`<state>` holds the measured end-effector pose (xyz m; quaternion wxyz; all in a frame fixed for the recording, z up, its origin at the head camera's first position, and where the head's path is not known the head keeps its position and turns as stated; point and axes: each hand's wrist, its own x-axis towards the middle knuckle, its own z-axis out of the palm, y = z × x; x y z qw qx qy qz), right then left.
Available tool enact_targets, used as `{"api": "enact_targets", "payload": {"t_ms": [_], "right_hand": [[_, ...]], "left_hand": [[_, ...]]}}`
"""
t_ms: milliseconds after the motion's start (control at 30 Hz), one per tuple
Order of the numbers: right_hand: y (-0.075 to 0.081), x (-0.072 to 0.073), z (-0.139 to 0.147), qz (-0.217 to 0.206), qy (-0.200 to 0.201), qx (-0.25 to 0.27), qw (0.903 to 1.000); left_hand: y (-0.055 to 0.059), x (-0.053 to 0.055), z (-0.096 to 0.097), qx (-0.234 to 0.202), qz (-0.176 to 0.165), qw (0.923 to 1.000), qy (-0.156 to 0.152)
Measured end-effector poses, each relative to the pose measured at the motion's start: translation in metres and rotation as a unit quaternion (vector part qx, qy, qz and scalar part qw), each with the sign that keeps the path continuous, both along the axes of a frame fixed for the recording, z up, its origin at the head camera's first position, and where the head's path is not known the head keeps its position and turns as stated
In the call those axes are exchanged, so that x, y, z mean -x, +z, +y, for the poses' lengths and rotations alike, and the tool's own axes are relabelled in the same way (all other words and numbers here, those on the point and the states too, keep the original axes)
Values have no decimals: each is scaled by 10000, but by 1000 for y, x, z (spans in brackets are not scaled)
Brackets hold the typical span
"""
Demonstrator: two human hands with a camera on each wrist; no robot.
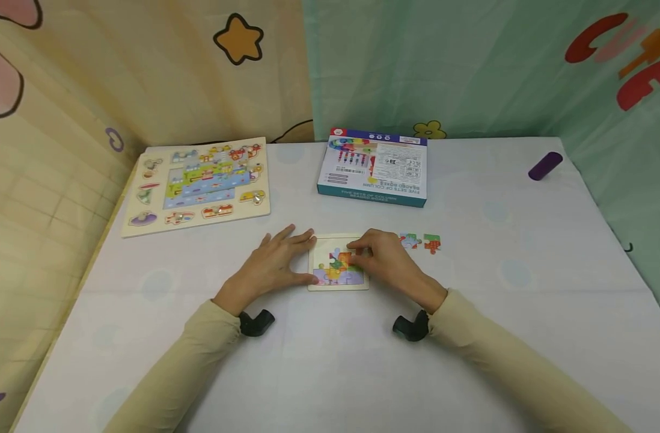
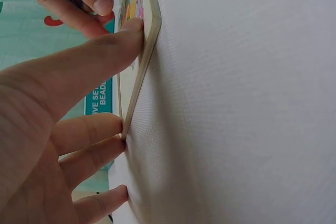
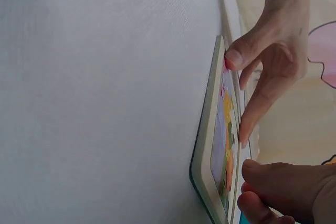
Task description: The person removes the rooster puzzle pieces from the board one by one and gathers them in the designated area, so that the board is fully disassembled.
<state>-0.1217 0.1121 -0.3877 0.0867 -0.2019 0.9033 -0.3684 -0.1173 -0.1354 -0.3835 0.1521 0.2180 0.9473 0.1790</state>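
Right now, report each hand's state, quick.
Left hand: open, touching the jigsaw puzzle tray.
Right hand: fingers curled above the tray; whether it pinches anything cannot be told.

Soft light casts faint shadows, with the wrist views dimmer

Plain, long beige sleeves (image 1: 181, 364) are worn with two small, black, bent-shaped wrist cameras (image 1: 258, 323).
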Motion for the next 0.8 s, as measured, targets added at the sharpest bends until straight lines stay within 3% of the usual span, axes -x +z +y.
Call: {"api": "enact_targets", "payload": {"t_ms": [300, 800], "right_hand": [[-3, 2, -14, -189, 288, -203, 9992], [-2, 3, -19, -514, 54, -146, 9986]], "left_hand": [[1, 1, 1, 52, -23, 10000, -12], [0, 0, -1, -45, 22, 10000, -4]]}}
